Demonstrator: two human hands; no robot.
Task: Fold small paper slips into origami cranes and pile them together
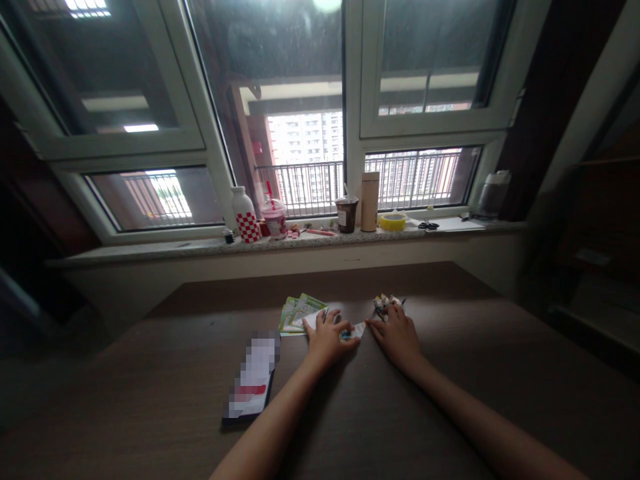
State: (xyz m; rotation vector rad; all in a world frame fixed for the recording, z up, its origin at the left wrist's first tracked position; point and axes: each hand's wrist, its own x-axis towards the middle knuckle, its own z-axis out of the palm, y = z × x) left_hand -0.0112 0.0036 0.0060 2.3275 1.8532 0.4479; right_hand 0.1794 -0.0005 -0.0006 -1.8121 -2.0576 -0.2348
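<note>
My left hand (327,340) rests low over the table with its fingers curled and closed on a small piece of white paper (359,329) with a bluish print. The tip of this piece sticks out to the right, where the thumb and forefinger of my right hand (400,339) pinch it. Just beyond the right fingers sits a small heap of whitish crumpled bits (387,303), partly covered by them; I cannot make out what they are. Green printed cards (303,308) lie fanned out behind my left hand, a white sheet (314,319) partly over them.
To the left on the brown table (165,373) lies a flat dark-edged object (250,380), its top pixelated. Along the windowsill stand a checkered bottle (246,217), a pink cup (273,217), a dark cup (347,215), a tan flask (370,202), yellow tape (393,221) and scissors (429,226).
</note>
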